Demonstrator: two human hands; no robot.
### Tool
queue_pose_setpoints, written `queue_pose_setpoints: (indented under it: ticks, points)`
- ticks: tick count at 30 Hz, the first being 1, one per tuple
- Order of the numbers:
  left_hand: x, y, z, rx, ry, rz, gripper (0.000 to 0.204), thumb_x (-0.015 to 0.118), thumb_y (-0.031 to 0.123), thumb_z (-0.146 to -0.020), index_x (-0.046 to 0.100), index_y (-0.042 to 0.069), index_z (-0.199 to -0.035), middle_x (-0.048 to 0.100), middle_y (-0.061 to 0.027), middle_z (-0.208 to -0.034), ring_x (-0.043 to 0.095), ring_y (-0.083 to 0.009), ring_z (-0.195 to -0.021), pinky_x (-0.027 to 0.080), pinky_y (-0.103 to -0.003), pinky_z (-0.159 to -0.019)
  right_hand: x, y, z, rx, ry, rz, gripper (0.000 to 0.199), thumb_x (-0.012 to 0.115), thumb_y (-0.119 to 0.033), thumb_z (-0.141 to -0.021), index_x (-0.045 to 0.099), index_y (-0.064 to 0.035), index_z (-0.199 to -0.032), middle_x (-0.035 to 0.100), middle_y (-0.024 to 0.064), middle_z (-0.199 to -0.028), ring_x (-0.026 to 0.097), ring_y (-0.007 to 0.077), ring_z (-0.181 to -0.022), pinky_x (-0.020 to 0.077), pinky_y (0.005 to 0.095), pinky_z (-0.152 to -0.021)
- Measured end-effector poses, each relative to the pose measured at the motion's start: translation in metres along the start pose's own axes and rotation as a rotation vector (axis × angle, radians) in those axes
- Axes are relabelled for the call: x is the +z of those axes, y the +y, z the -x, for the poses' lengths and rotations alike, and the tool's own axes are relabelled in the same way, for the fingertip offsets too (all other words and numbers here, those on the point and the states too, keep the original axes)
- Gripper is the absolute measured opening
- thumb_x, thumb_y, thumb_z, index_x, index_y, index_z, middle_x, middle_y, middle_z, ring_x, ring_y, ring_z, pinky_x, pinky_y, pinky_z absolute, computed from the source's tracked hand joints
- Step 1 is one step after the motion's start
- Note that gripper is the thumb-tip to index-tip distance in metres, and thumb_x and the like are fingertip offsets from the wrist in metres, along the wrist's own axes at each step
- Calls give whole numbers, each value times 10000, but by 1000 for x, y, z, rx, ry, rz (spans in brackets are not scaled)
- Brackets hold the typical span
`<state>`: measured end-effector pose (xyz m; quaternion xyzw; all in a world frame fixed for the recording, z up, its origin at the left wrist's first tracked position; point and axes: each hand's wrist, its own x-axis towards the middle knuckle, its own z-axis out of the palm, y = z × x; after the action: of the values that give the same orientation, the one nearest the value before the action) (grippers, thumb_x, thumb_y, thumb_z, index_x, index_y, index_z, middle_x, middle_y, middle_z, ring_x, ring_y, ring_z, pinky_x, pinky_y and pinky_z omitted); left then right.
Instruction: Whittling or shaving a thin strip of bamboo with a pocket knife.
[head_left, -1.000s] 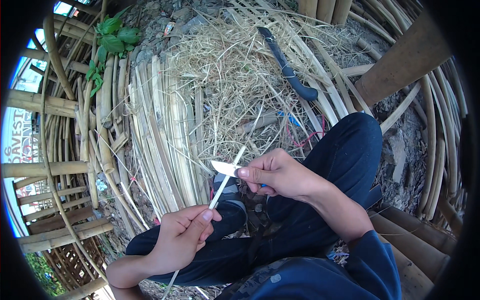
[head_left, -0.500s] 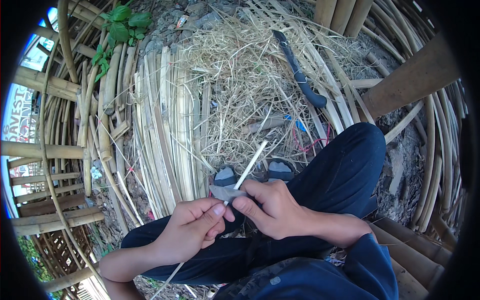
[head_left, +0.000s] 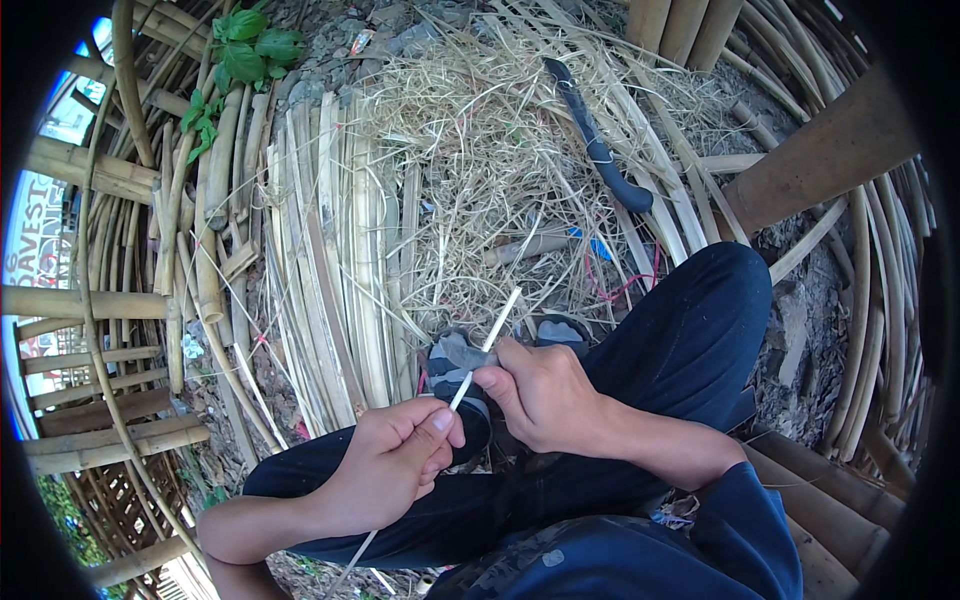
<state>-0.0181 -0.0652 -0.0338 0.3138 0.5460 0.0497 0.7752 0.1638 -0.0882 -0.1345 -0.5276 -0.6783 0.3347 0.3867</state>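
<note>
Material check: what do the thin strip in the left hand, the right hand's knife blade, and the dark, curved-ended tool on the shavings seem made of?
Thin strip: likely split bamboo, raw and matte; pale and straight like the slats nearby.
Knife blade: probably steel, flat grey; blurred, so its finish is unclear.
Dark tool: smooth, dull surface, perhaps rubber or plastic; can't settle which.

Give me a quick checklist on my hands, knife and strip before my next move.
1. Strip secured: ok, pinched in the left hand.
2. Knife held: ok, in the right hand.
3. Left hand clear of knife: ok, they are apart.
4. Edge biting into strip: cannot tell, too blurred.
5. Shoe clear below: cannot tell, height unclear.
6. Dark tool out of the way: ok, away from both hands.
</note>
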Motion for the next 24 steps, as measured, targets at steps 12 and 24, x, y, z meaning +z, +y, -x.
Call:
queue_pose_setpoints:
  ticks: [12,24]
  points:
    - [1,2,5,172,95,-275,270,421,204,-1011,543,1,-882,468,11,-641,402,-29,-546,335,-189,-479,-2,3,-3,-184,47,114,383,570,-315,-913,475,15,-743,539,154,-523,575,321,-444,445,412,-398]
    - [-1,6,16,153,9,-214,257,401,185,-1016,525,-18,-918,374,3,-612,274,-49,-508,229,-199,-427,-24,60,-28,518,183,-36,516,389,-404,-989,525,38,-760,511,164,-501,579,312,-500,444,414,-514]
